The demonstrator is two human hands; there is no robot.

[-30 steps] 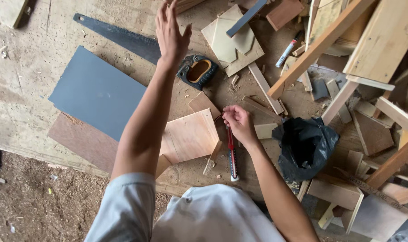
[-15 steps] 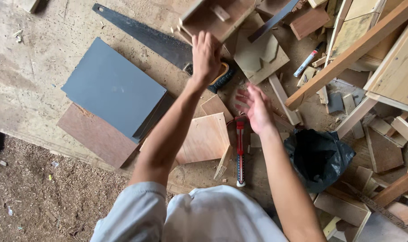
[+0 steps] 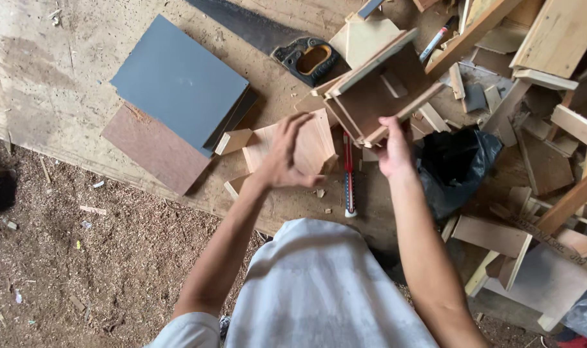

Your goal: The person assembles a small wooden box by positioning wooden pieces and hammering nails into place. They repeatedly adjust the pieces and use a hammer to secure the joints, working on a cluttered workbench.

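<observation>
Two hands up over plywood floor, sawdust ground at 7 o'clock. Left hand (image 3: 287,154) fingers curled loosely over a flat plywood piece (image 3: 313,145). Right hand (image 3: 391,149) fingers pinching an open wooden box (image 3: 378,87) at its lower edge, 12 o'clock of it. Red pencil (image 3: 349,177) between hands. Handsaw (image 3: 277,35) at 11. Half a second ago the box sat farther off, left hand on it.

Head camera, looking steeply down (close overhead).

Right hand (image 3: 394,149) grips a small open wooden box (image 3: 380,87); left hand (image 3: 287,154) rests on a plywood piece (image 3: 316,138) beside it.
</observation>
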